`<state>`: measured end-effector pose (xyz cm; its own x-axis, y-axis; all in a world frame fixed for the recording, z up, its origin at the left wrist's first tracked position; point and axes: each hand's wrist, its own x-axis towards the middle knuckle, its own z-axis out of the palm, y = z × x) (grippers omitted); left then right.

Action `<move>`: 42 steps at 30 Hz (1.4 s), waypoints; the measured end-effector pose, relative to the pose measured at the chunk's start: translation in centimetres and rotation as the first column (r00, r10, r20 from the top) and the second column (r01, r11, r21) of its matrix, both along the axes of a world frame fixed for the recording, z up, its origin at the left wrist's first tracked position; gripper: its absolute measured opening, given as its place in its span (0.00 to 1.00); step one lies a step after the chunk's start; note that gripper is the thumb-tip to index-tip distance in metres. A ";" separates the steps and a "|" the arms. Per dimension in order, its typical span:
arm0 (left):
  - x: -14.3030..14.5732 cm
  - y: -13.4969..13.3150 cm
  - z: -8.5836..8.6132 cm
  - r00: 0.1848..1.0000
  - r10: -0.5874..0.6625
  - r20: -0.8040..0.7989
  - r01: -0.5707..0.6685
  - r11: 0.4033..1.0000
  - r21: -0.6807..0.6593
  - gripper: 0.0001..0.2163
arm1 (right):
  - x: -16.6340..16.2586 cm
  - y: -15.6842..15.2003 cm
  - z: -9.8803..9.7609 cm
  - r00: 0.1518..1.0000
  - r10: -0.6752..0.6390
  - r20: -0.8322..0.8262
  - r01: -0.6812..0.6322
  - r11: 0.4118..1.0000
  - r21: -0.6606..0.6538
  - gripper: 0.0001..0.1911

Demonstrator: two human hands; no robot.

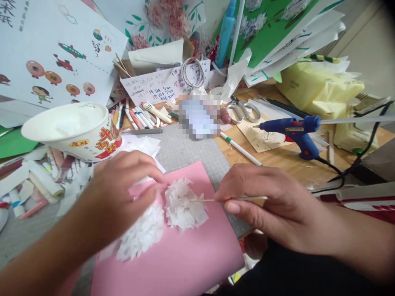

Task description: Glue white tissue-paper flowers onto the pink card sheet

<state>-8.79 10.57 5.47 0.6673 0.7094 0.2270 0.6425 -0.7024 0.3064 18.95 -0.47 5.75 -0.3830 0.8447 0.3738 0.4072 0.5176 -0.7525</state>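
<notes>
Pink paper (185, 255) lies in front of me, bearing clumps of crumpled white tissue paper. My right hand (265, 205) pinches a thin wooden stick (210, 200) between thumb and fingers. The stick's tip touches the right tissue clump (185, 205). Over the paper's left side, my left hand (123, 193) is curled, thumb and index fingertips close together beside that clump. Anything between those fingertips is too small to make out. Below it sits the other tissue clump (143, 234), partly hidden by the hand.
A white paper bowl (89, 135) stands at left, above scattered markers and scraps. A blue glue gun (296, 131) with a black cable lies at right, near scissors (242, 111). Grey cutting mat (188, 154) extends beyond the pink paper. Behind are handwritten cards (160, 84) and a yellow package (321, 86).
</notes>
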 end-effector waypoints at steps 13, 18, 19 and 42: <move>-2.3 4.7 -0.8 0.887 0.348 -0.305 -0.375 0.926 -0.034 0.15 | 0.1 -0.7 -0.6 0.999 -0.051 -0.008 0.051 0.999 -0.002 0.08; -2.0 3.9 -0.2 0.917 0.280 -0.283 -0.309 0.949 -0.062 0.16 | 0.1 -0.6 -0.6 0.999 -0.052 0.005 0.052 0.999 0.005 0.10; -1.8 3.9 -0.2 0.919 0.280 -0.276 -0.308 0.949 -0.063 0.15 | 0.1 -0.6 -0.6 0.999 -0.050 0.008 0.050 0.999 0.005 0.11; 2.4 -1.6 -1.0 0.992 -0.127 -0.002 0.127 0.992 -0.029 0.12 | 0.3 -0.5 0.2 0.998 0.016 0.058 -0.016 1.000 0.000 0.14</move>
<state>-6.35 8.94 4.44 0.7530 0.6254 0.2045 0.5504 -0.7690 0.3252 19.22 -0.97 5.95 -0.4170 0.8383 0.3513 0.4418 0.5247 -0.7276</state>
